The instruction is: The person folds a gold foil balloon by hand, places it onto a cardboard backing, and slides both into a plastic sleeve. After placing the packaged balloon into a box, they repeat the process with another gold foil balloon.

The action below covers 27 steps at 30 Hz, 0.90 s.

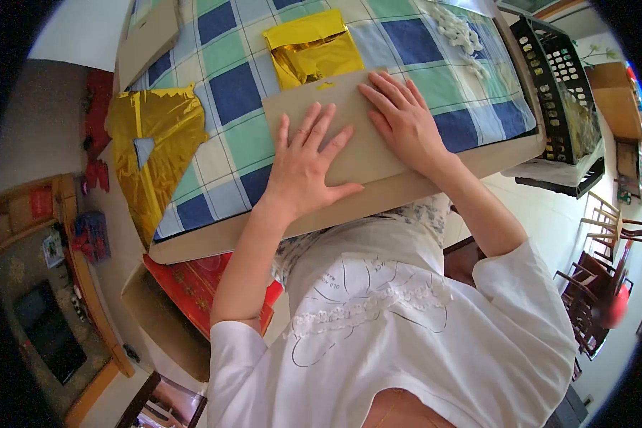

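My left hand (304,167) lies flat, fingers spread, on a tan cardboard sheet (349,153) that rests on the table's checked blue, green and white cloth (228,107). On the same sheet, just to the right, my right hand (401,118) presses down with its fingers together. A folded piece of gold foil (312,48) pokes out from under the sheet's far edge. A small scrap of gold shows at that edge between my hands. Neither hand grips anything.
A larger gold foil sheet (152,146) with a cut-out hole hangs over the table's left edge. White cord (458,32) lies at the far right of the cloth. A black plastic basket (556,78) stands right of the table, a red patterned board (192,285) below it.
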Each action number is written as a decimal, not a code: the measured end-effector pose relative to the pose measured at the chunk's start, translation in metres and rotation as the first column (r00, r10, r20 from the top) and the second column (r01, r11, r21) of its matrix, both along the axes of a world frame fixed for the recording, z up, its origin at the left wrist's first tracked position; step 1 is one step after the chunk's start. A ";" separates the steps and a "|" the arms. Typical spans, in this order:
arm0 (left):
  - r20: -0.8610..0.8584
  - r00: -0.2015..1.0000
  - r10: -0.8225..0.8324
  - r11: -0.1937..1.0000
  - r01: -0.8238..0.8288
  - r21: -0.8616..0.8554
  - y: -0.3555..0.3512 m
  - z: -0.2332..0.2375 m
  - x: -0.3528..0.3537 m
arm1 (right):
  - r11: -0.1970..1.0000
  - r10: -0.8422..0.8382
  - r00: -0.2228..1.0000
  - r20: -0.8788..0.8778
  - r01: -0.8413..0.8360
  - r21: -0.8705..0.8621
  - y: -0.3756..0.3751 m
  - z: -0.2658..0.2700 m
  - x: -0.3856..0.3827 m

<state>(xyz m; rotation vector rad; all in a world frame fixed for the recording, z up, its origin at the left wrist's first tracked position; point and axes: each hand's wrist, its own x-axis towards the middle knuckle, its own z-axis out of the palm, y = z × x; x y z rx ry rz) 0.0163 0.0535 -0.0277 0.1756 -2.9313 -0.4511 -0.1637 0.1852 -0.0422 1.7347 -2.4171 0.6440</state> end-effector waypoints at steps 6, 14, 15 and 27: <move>-0.009 1.000 0.002 1.000 -0.002 0.012 -0.001 -0.003 0.000 | 0.995 0.079 0.997 -0.027 -0.077 0.056 0.006 0.004 0.014; -0.151 0.835 0.530 0.811 -0.446 0.378 -0.058 0.006 -0.033 | 0.996 0.078 0.996 0.046 -0.080 0.026 0.003 0.007 0.020; -0.066 0.811 0.582 0.721 -0.477 0.503 -0.074 0.005 -0.043 | 0.997 0.078 0.996 0.037 -0.079 0.024 0.003 0.007 0.020; 0.331 0.764 0.554 0.416 -0.599 0.685 -0.201 0.001 -0.120 | 0.996 0.080 0.997 -0.008 -0.079 0.031 0.005 -0.001 0.018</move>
